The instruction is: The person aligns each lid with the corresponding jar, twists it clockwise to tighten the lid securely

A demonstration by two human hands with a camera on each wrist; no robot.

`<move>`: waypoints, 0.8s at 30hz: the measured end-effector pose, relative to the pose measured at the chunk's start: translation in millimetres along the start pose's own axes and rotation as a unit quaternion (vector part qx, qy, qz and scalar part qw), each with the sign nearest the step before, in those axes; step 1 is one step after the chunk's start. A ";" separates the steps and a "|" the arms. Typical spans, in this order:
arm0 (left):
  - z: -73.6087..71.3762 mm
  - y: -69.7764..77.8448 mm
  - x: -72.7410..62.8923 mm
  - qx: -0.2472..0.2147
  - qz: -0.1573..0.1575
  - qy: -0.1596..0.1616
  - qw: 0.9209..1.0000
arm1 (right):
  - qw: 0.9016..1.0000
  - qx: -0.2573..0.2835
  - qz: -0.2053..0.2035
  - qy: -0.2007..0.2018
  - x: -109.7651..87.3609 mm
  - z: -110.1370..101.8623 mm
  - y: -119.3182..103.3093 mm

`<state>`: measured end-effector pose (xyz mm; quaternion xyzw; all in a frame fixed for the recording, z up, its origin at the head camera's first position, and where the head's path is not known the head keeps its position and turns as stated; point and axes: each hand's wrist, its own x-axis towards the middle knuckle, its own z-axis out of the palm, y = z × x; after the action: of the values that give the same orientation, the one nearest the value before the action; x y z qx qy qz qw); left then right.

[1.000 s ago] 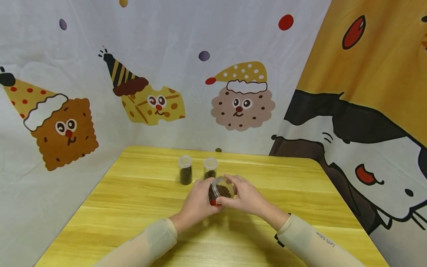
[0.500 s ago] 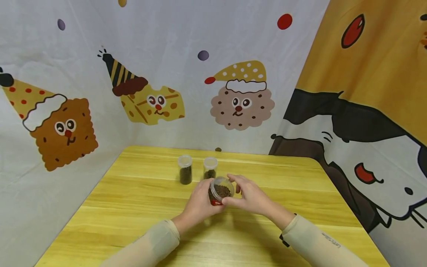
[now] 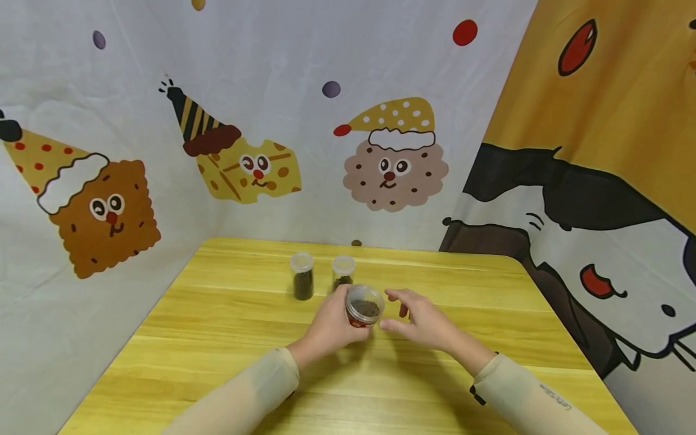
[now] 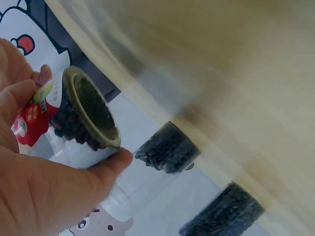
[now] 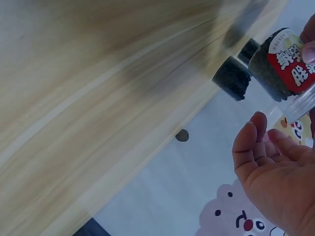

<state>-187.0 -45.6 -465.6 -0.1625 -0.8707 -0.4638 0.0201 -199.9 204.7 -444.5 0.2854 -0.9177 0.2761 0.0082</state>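
Observation:
My left hand [image 3: 331,326] grips a clear plastic jar [image 3: 363,305] partly filled with dark brown bits, over the middle of the table. A red label with white characters [image 4: 37,113] wraps its side, half covered by fingers in the left wrist view. The jar's top tilts towards the head camera. Just to the right, my right hand [image 3: 426,323] is apart from the jar, thumb and fingers loosely bent with nothing between them. The right wrist view has that hand [image 5: 273,169] below the jar [image 5: 285,64], palm in sight.
Two more clear jars with dark contents, a left one [image 3: 302,281] and a right one [image 3: 343,270], stand upright behind the left hand. The wooden table [image 3: 228,314] ends at a printed cloth backdrop [image 3: 321,217].
My right hand has let go of the jar and drawn back to the right. The jar has turned more upright in my left hand. The two rear jars stay put.

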 end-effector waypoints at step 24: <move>16.2 16.2 27.4 0.019 -0.030 -0.030 0.999 | 0.999 -0.015 0.032 -0.010 -8.4 -7.1 18.8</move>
<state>-206.2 -16.9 -456.8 -0.1494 -0.8840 -0.4427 -0.0173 -203.7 225.6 -449.4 0.2586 -0.9304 0.2599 -0.0052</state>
